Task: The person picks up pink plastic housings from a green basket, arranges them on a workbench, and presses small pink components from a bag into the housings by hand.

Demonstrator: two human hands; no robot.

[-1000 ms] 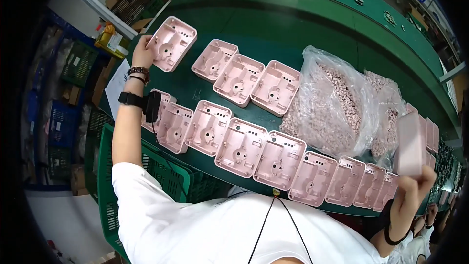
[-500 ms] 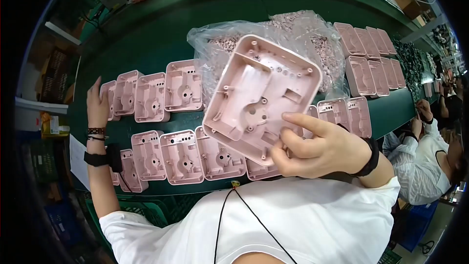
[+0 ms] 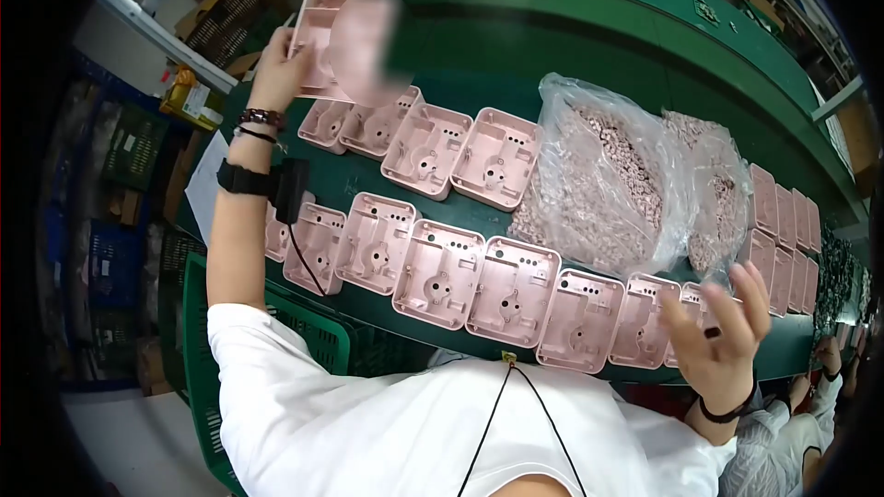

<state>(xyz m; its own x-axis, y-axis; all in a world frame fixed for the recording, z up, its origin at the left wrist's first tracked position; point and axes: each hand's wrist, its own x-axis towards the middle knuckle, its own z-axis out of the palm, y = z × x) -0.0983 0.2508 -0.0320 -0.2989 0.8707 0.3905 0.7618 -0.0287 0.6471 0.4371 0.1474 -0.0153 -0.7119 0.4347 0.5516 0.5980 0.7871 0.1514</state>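
Note:
My left hand (image 3: 279, 72) grips the edge of a pink plastic housing (image 3: 318, 26), raised above the far left of the table. Part of that housing is smeared in the picture. Just under it, a back row of similar open housings (image 3: 426, 155) lies on the table. My right hand (image 3: 723, 336) is empty with its fingers apart, over the right end of the near row of pink housings (image 3: 437, 287). The housings have round central bosses, screw posts and small holes inside.
Clear plastic bags (image 3: 608, 179) full of small pink parts lie right of the back row. More housings (image 3: 762, 198) stand at the far right, near another person's arm (image 3: 799, 391). Green crates (image 3: 313, 336) sit below the table's front edge; a paper sheet (image 3: 207, 186) lies at left.
My right hand has let go of the housing it held and moved right, fingers spread. My left hand, earlier beside the back row, now holds a housing up. The view has shifted.

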